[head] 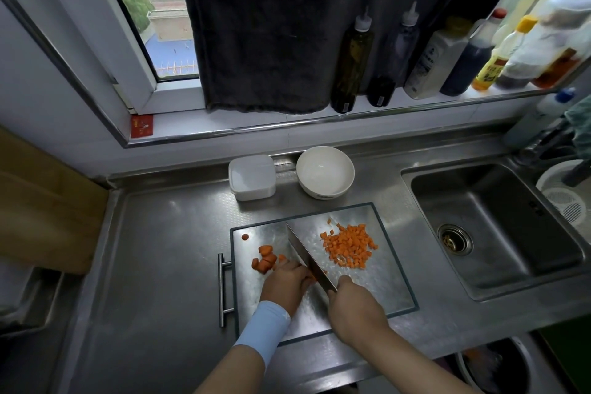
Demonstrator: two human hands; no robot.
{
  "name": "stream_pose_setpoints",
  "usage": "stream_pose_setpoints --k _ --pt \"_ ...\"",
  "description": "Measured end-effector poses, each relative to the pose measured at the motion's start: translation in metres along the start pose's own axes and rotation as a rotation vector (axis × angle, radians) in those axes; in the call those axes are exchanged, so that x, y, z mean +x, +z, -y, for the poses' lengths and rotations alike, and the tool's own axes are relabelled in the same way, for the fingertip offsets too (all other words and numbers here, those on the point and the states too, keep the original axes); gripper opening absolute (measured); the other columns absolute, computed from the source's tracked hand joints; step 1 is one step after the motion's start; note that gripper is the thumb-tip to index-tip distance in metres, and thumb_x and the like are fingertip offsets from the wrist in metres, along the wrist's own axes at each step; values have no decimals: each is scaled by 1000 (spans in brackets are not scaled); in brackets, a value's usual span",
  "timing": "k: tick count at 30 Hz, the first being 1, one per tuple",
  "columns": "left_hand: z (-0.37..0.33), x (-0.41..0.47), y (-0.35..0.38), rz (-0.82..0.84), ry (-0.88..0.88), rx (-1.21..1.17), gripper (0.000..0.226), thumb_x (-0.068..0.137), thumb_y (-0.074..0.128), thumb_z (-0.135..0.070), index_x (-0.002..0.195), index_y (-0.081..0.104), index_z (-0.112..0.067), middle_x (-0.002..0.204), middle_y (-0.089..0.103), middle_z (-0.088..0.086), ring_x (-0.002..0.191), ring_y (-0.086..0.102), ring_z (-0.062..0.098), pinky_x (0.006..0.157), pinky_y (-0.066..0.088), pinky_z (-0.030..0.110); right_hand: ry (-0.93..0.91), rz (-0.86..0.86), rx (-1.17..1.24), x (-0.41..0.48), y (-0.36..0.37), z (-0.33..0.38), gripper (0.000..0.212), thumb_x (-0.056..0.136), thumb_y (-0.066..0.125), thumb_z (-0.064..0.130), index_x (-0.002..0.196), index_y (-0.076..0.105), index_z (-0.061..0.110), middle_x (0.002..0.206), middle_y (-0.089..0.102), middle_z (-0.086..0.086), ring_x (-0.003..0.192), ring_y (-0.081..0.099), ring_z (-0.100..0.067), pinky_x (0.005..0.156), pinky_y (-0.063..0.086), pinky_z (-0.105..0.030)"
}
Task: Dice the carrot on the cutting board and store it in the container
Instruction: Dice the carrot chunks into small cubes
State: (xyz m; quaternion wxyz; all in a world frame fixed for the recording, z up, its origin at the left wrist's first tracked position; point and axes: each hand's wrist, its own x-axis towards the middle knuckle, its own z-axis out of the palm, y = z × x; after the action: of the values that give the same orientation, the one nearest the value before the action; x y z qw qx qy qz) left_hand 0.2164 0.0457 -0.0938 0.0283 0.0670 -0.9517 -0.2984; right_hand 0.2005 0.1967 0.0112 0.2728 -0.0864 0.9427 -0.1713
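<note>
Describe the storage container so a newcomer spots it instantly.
Start at the steel cutting board left of the sink. Just beyond its far edge stand two white vessels. The container is the left one, square plastic, unlike the round open bowl beside it.

We see two hands in the lower middle of the frame. The left hand (285, 285) has a pale blue, close-fitting sleeve (263, 331) covering the wrist and lower forearm, smooth and unmarked. The right hand (355, 310) and its forearm are bare.
</note>
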Motion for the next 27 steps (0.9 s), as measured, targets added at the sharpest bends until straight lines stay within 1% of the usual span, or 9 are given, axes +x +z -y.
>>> stream_pose_setpoints --k 5,9,13,17,20,23,27 --pt "-1 0 1 9 -10 -21 20 92 59 -34 100 75 -27 104 70 -4 99 57 18 84 48 29 18 2 -36 0 5 2 19 100 44 22 118 49 17 108 66 -3 97 65 -22 78 50 -32" --pt "-3 1 -1 -7 1 -39 18 91 61 -31 100 76 -28 103 70 -3 96 58 18 81 48 26 22 21 -43 3 5 4 22 99 47 20 120 49 16 111 65 -4 100 64 -23 79 50 -31" --pt "-2 0 0 1 -8 -53 21 89 57 -34 98 76 -29 100 71 -2 94 60 19 80 51 29 29 41 -44 4 5 5 25 98 51 20 122 49 15 114 65 -5 101 65 -22 81 52 -29" --pt "-1 1 2 2 -13 -37 19 91 59 -30 97 77 -27 102 70 -3 97 60 18 84 48 25 31 60 -42 8 2 4 21 99 48 20 118 51 13 115 64 -6 103 64 -23 77 48 -27" --pt "2 1 5 1 -8 -35 18 92 59 -28 98 76 -26 103 70 -3 97 59 16 85 46 22 32 75 -38 11 2 4 21 99 49 20 118 53 13 116 64 -7 104 63 -23 82 50 -28" --pt "3 2 5 -8 -11 -38 17 91 61 -26 93 77 -23 99 70 -2 94 61 17 82 46 21 39 90 -34 16 4 3 22 98 49 20 118 54 12 117 64 -7 105 63 -23 86 52 -29" --pt "2 2 4 -18 -14 -36 16 92 61 -24 92 76 -21 100 70 -2 94 61 16 82 39 14 38 95 -27 22 9 0 23 98 50 20 119 55 13 118 64 -7 105 63 -22 86 52 -27"
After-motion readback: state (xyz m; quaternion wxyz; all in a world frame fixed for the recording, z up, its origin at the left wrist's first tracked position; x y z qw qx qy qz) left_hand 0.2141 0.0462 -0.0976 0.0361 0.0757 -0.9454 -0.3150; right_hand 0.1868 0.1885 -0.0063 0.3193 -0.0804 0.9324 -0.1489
